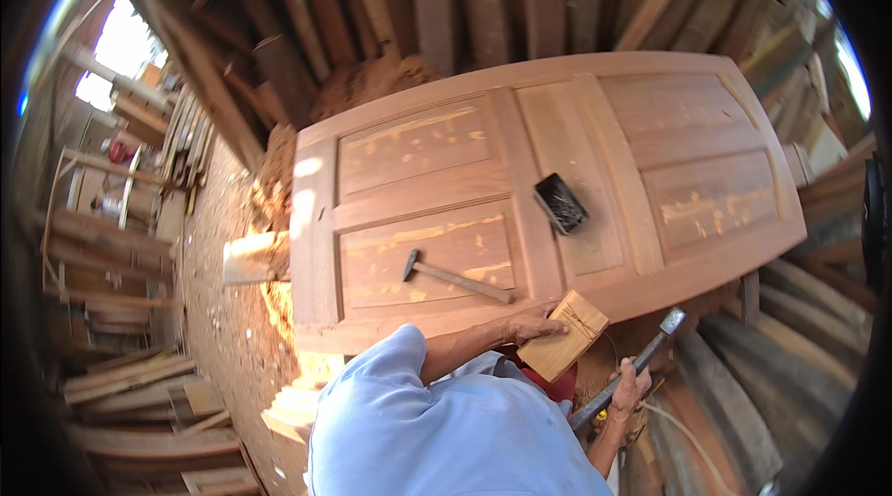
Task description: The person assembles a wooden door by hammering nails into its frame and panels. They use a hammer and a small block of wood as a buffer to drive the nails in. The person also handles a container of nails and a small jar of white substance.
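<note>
My left hand is closed on a light-coloured wooden block, which has dark lines on its face, at the near edge of a panelled wooden door. My right hand grips a long dark bar with a pale, squared end, held at a slant just off the door's near edge. On the lower left panel lies a hammer with a wooden handle. A black rectangular object rests on the middle strip of the door.
Wooden planks lean upright behind the door. More boards lie at the right, and stacked timber fills the left. Sawdust is heaped beyond the door. A pale cable curves near my right arm.
</note>
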`<state>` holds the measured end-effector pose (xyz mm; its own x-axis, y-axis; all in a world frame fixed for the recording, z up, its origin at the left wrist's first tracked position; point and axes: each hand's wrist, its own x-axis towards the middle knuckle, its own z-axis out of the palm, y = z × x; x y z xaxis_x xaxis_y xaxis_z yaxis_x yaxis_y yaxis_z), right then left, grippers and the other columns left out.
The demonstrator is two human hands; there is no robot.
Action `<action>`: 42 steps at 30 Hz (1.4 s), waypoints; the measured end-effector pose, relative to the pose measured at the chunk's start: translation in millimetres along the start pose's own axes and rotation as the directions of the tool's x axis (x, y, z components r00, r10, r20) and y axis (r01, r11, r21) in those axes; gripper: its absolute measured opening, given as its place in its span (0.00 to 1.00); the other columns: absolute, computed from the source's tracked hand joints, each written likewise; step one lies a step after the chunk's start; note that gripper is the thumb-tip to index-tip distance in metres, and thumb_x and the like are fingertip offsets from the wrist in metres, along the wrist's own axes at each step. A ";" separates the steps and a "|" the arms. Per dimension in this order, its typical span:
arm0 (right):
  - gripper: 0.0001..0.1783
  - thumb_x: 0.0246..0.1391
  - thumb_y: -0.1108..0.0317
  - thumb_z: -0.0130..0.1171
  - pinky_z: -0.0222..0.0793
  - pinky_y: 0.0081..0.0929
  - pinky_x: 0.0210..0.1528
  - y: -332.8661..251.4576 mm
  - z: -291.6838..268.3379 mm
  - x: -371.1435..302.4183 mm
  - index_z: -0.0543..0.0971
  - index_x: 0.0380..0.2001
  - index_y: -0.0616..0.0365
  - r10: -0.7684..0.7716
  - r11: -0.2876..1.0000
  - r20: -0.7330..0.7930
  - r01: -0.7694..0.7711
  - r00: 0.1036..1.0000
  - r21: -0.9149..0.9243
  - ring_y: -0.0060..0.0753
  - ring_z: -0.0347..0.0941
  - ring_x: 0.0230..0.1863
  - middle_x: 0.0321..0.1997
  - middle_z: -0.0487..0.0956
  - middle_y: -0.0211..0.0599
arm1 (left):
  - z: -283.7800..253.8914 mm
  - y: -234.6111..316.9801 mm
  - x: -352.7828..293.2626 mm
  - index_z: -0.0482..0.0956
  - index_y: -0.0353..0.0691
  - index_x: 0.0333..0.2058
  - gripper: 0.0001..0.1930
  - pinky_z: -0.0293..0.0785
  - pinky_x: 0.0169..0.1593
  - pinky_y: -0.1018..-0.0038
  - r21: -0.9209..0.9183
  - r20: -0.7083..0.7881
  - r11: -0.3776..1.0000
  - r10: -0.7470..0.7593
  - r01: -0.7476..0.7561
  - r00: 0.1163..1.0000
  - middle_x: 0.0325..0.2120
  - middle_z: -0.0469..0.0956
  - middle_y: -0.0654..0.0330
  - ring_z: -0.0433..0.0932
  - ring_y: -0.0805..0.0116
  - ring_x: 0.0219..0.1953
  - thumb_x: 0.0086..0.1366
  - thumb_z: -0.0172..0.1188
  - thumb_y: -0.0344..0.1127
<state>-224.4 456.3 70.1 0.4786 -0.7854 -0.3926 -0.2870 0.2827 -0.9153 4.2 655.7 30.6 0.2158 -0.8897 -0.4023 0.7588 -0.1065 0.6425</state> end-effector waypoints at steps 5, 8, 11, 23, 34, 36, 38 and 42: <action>0.21 0.56 0.58 0.64 0.73 0.29 0.28 -66.9 60.2 24.7 0.76 0.41 0.66 -0.095 0.976 0.390 0.163 0.916 -0.145 0.28 0.71 0.23 0.29 0.73 0.34 | -20.8 38.0 -73.2 0.76 0.39 0.60 0.26 0.78 0.56 0.69 0.465 -0.241 0.806 0.514 -0.367 0.823 0.51 0.82 0.60 0.80 0.67 0.53 0.65 0.72 0.30; 0.21 0.55 0.57 0.65 0.73 0.30 0.28 -93.8 112.7 29.5 0.76 0.40 0.66 -0.107 0.962 0.535 0.224 0.838 -0.159 0.28 0.72 0.24 0.29 0.74 0.34 | -23.5 79.3 -126.9 0.80 0.47 0.54 0.24 0.70 0.64 0.55 0.824 -0.279 0.519 0.719 -0.225 0.636 0.52 0.81 0.54 0.78 0.54 0.57 0.58 0.76 0.30; 0.21 0.55 0.57 0.66 0.72 0.29 0.28 -99.1 166.8 13.3 0.76 0.39 0.66 -0.051 0.942 0.618 0.243 0.784 -0.230 0.28 0.73 0.24 0.28 0.75 0.34 | -57.8 80.6 -163.6 0.81 0.50 0.52 0.27 0.62 0.69 0.47 0.986 -0.165 0.147 0.905 0.075 0.393 0.52 0.80 0.53 0.76 0.51 0.58 0.52 0.76 0.28; 0.21 0.54 0.54 0.69 0.70 0.25 0.26 -6.4 356.5 -112.6 0.76 0.36 0.62 0.065 0.887 0.734 0.298 0.676 -0.352 0.22 0.73 0.23 0.24 0.74 0.30 | -278.5 52.9 -315.7 0.81 0.48 0.54 0.24 0.47 0.78 0.36 0.978 -0.139 0.062 0.906 0.200 0.400 0.52 0.74 0.50 0.72 0.49 0.60 0.57 0.72 0.31; 0.22 0.51 0.57 0.69 0.70 0.33 0.35 58.7 402.7 -144.6 0.78 0.40 0.63 0.008 0.689 0.759 0.546 0.651 -0.476 0.28 0.70 0.29 0.28 0.75 0.32 | -284.3 26.5 -433.3 0.67 0.52 0.72 0.41 0.42 0.78 0.42 0.801 -0.482 0.247 0.806 0.545 0.343 0.76 0.48 0.37 0.48 0.36 0.77 0.61 0.72 0.48; 0.23 0.50 0.55 0.70 0.70 0.37 0.38 58.4 403.9 -145.6 0.78 0.38 0.64 0.010 0.733 0.763 0.514 0.646 -0.444 0.31 0.70 0.31 0.28 0.75 0.34 | -301.3 6.2 -464.2 0.63 0.48 0.74 0.45 0.42 0.77 0.43 0.588 -0.589 0.398 0.808 0.704 0.035 0.77 0.45 0.36 0.47 0.34 0.76 0.61 0.71 0.50; 0.23 0.50 0.54 0.70 0.71 0.38 0.38 72.6 409.4 -133.7 0.77 0.38 0.64 -0.004 0.762 0.800 0.519 0.600 -0.386 0.32 0.71 0.31 0.28 0.74 0.35 | -321.7 -1.9 -498.2 0.61 0.41 0.74 0.45 0.43 0.76 0.43 0.367 -0.661 0.526 0.727 0.767 -0.183 0.76 0.46 0.33 0.48 0.31 0.75 0.63 0.69 0.50; 0.24 0.50 0.55 0.70 0.72 0.41 0.38 72.5 415.1 -132.5 0.76 0.38 0.65 0.074 0.716 0.751 0.489 0.656 -0.498 0.36 0.73 0.32 0.29 0.75 0.39 | -353.2 -26.5 -502.3 0.60 0.34 0.73 0.42 0.50 0.73 0.40 0.143 -0.731 0.640 0.582 0.755 -0.355 0.73 0.54 0.31 0.52 0.29 0.73 0.68 0.65 0.50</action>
<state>35.8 809.5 18.4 0.9159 -0.0800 -0.3932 -0.3844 -0.4561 -0.8026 92.7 1262.2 -14.7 0.8146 0.5786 0.0401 0.5607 -0.8033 0.2008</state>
